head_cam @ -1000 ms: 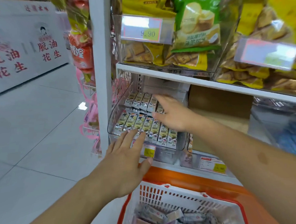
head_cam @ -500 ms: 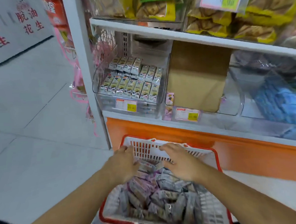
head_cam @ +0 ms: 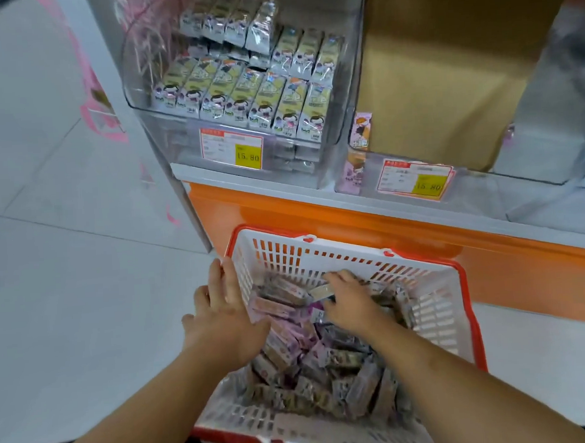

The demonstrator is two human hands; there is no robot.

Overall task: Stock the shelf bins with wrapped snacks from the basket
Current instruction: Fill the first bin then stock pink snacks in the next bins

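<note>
Hands lower in basket (head_cam: 434,302) now, left (head_cam: 222,321) flat, right (head_cam: 348,303) curled round snack (head_cam: 322,291).

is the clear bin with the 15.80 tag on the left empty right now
No, the clear bin holds rows of wrapped snacks standing side by side behind its price tag.

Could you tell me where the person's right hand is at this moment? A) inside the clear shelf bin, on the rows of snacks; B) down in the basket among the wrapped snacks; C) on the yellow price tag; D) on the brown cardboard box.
B: the right hand reaches down among the wrapped snacks in the basket, fingers curled on a packet, while the left hand rests at the basket's left rim.
</note>
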